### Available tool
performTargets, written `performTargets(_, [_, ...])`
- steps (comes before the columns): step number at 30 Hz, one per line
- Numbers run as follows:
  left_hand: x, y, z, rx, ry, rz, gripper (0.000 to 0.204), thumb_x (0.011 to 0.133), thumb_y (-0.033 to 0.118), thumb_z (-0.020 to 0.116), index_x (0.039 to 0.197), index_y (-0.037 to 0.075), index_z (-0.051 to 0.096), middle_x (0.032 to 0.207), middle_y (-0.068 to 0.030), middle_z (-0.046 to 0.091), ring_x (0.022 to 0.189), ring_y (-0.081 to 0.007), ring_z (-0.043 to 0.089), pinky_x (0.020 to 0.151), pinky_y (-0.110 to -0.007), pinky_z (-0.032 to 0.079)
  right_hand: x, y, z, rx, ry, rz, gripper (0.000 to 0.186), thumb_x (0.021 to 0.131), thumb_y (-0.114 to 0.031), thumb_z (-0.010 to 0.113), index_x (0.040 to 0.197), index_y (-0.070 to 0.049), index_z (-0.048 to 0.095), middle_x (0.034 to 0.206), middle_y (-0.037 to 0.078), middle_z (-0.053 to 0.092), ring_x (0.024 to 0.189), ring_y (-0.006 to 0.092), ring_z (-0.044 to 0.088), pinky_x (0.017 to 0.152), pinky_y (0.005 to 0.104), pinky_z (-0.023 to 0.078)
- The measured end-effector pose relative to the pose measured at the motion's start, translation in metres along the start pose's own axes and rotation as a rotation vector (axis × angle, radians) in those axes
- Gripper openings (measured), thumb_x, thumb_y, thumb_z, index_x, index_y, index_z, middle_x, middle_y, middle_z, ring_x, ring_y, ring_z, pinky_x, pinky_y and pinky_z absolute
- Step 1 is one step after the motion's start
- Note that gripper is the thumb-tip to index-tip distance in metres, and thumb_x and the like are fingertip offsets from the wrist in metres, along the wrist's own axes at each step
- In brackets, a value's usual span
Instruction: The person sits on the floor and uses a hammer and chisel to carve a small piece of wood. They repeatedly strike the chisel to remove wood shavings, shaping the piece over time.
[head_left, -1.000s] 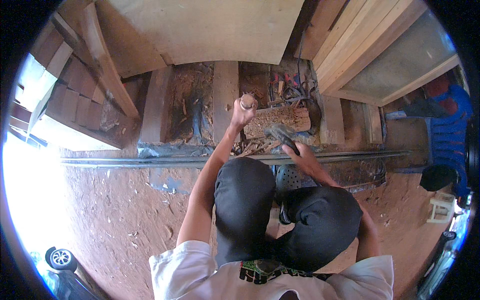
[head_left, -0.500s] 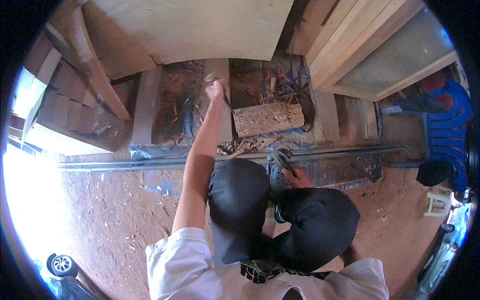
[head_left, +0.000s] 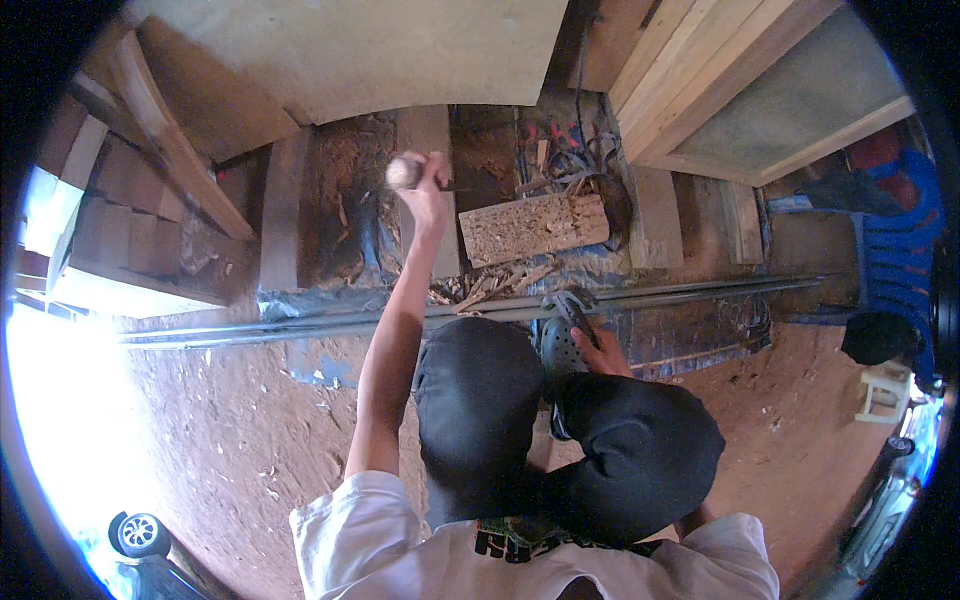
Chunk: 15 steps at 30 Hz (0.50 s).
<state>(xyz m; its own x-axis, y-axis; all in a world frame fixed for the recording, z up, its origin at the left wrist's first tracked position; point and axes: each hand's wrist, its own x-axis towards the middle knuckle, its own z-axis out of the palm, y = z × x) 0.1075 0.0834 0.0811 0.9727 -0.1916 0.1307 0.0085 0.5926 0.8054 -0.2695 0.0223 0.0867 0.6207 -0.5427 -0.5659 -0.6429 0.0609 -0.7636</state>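
Observation:
My left hand [head_left: 430, 195] is stretched out over the left end of a wood block, its fingers closed round a chisel [head_left: 404, 172]. The pale round butt of the handle shows, slightly blurred, while its blade cannot be made out. That wood block [head_left: 535, 230] lies on its side, its upper face covered in rough gouges. Beside my right knee, my right hand [head_left: 603, 355] is closed on the handle of a claw hammer [head_left: 572, 308]. The dark hammer head rests over my grey clog [head_left: 562, 345], away from the block.
Wood chips [head_left: 505, 285] lie in front of the block. Long metal pipes [head_left: 400, 322] run across the ground between me and the block. A large board [head_left: 400, 55] stands beyond, with a wooden frame [head_left: 720, 120] at the right. A blue chair [head_left: 890, 240] stands far right.
My left hand has turned with the chisel, so the handle's butt now faces up and the blade no longer shows at the block. The hammer has tilted slightly in my right hand.

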Motion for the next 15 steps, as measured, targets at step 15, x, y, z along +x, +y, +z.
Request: performTargets(15, [-0.030,-0.060,0.004,0.524,-0.422,-0.129,0.034,0.079,0.025,0.077,0.089,0.008,0.048,0.074,0.0008,0.054,0.053,-0.0101,0.044,0.050,-0.029,0.038,-0.013,-0.024,-0.027,-0.044,0.055,0.017,0.055,0.091,-0.049,0.054,0.116,0.000,0.058,0.099,0.017,0.064,0.091,0.0291,0.058,0.085,0.0382,0.044])
